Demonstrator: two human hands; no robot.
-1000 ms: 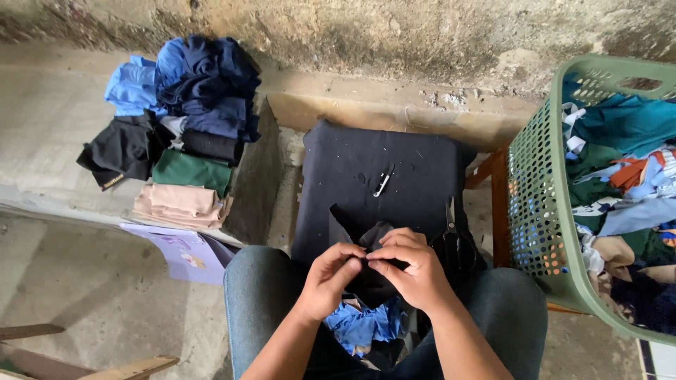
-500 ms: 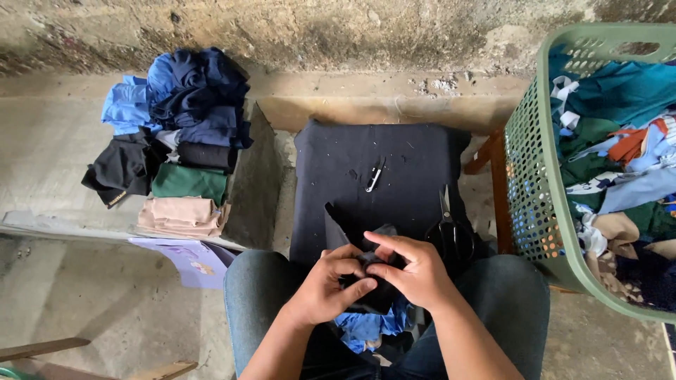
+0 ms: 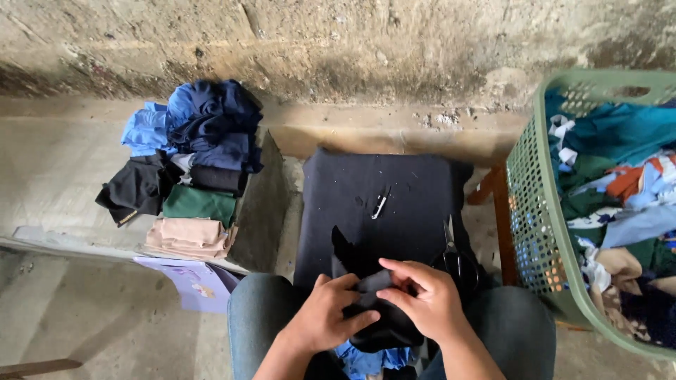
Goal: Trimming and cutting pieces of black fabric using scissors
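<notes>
Against rough concrete wall (image 3: pixel 338 42), over lap: black cloth scrap (image 3: pixel 373 309) pinched between left hand (image 3: pixel 325 315) and right hand (image 3: pixel 426 299), long axis running up-left from fingers.

I see a black cloth piece (image 3: pixel 373 302) over blue jeans (image 3: pixel 260 317), a bright blue scrap (image 3: pixel 366 359) below it, and a black cushion (image 3: pixel 373 204). The basket (image 3: pixel 535 211) is green; the stack (image 3: pixel 190 162) runs blue, navy, black, green, beige. Scissors (image 3: pixel 454 257) look black-handled, possibly.
</notes>
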